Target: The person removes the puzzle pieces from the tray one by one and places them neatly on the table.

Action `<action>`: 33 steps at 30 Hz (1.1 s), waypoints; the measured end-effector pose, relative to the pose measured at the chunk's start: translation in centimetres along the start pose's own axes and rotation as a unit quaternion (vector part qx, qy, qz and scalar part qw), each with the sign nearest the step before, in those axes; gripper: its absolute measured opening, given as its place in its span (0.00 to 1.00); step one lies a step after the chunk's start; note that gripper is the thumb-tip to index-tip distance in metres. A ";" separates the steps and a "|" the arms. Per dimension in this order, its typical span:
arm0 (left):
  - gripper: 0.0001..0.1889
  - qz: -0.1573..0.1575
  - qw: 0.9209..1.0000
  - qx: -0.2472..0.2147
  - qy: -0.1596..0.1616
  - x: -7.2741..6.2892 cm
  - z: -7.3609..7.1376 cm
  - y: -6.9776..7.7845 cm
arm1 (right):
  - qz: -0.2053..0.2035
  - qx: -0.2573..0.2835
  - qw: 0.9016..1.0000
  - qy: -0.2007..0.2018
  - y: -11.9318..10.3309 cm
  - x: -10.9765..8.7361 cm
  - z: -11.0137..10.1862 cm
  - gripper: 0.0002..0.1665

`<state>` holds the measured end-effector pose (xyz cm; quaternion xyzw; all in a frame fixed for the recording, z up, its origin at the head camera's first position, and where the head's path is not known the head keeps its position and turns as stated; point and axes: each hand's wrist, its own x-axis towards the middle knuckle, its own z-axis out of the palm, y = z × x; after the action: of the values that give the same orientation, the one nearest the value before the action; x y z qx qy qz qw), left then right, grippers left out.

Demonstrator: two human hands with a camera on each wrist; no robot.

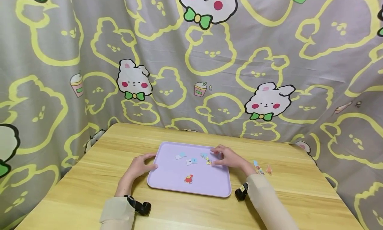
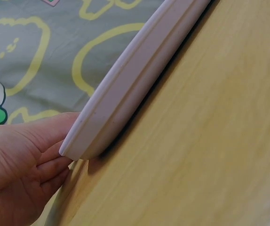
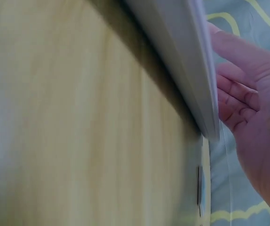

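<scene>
Rests left hand (image 1: 140, 166) at left rim of lilac tray (image 1: 169, 176), loosely open, with thumb and index finger parted; any pinch on rim impossible to tell. Arches right hand (image 1: 228, 157) over tray's right side, thumb and forefinger well apart, gripping nothing visible, close beside blue-and-yellow cutout (image 1: 208, 161); contact unclear. On smooth, round-cornered tray: flat white-and-blue cutouts (image 1: 191, 161) toward far edge, red cutout (image 1: 188, 179) toward near edge. On straight-grained wooden tabletop (image 1: 80, 190), right of tray: multicoloured cutout (image 1: 258, 167), orange cutout (image 1: 269, 170). Behind: draped grey fabric (image 1: 170, 54).
</scene>
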<state>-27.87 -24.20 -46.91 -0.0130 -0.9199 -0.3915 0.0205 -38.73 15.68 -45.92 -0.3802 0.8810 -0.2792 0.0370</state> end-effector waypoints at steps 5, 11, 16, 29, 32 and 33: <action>0.28 0.009 1.000 0.004 0.001 0.2 0.1 -0.2 | -0.002 -0.009 1.000 -0.030 -0.4 0.9 0.3 0.38; 0.28 0.007 1.000 0.001 0.002 0.2 0.1 -0.3 | 0.000 -0.018 0.998 -0.058 -0.9 1.5 0.2 0.36; 0.28 0.008 1.000 0.002 0.001 0.3 0.0 -0.3 | -0.001 -0.032 0.997 -0.072 -1.0 2.0 0.2 0.32; 0.28 0.016 1.000 0.006 0.003 0.4 -0.1 -0.2 | -0.028 -0.071 0.995 -0.060 -1.7 2.0 0.2 0.27; 0.28 0.013 1.000 0.005 0.001 0.3 -0.2 -0.2 | -0.026 -0.062 0.997 -0.042 -1.6 1.6 0.4 0.28; 0.28 0.012 1.000 0.005 0.001 0.3 -0.2 -0.3 | -0.024 -0.054 0.998 -0.035 -1.5 1.5 0.5 0.28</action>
<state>-28.18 -24.52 -46.97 -0.0239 -0.9217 -0.3862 0.0262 -38.64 13.57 -45.35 -0.4127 0.8834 -0.2184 0.0405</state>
